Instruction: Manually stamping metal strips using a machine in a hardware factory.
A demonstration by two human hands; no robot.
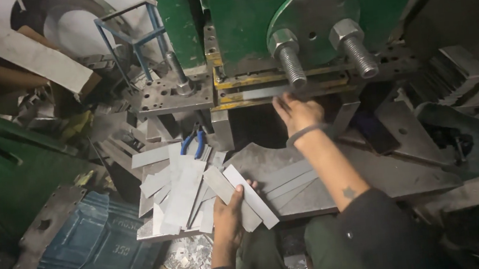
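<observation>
A flat grey metal strip [250, 196] is held in the left hand [228, 213], thumb on top and fingers closed beneath its near end, so that the strip lies slantwise just above the press table [407, 178]. A second strip [273, 91] is held by the right hand [298, 113], whose fingertips are closed on its right end; this strip is set level in the slot of the die [281, 83], beneath the two large threaded bolts [319, 51] of the green press [274, 8]. A loose pile of like strips [178, 196] is spread on the table just to the left of the left hand, some overlapping. Blue-handled pliers [193, 143] are laid behind the pile. A dented blue metal sheet [95, 248] is propped on the floor at lower left. Small offcuts [190, 262] are scattered on the floor below the table edge. A dark band [304, 134] is worn on the right wrist.
</observation>
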